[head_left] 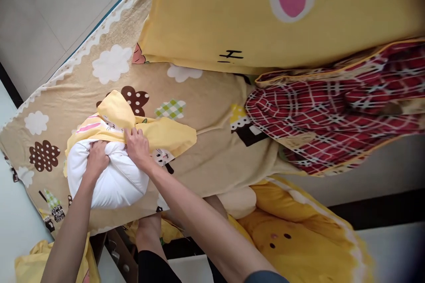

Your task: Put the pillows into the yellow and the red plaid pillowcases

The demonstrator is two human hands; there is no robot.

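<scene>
A plump white pillow (109,185) rests on the beige patterned bedspread, its far end inside a yellow rabbit-print pillowcase (169,135). My left hand (98,155) presses into the pillow near the case's opening, its fingers closed on the white fabric. To its right, my right hand (137,145) pinches the edge of the pillowcase where it meets the pillow. One loose corner of the case stands up beyond my hands, and another part spreads out to the right. My fingertips are partly hidden in the folds.
The bedspread (212,150) has clouds and dotted flowers. Yellow rabbit-print bedding (212,22) lies at the upper right, beside a red plaid cloth (299,110). A yellow plush cushion (299,234) with a face is at the lower right. Yellow fabric (33,263) shows at the lower left.
</scene>
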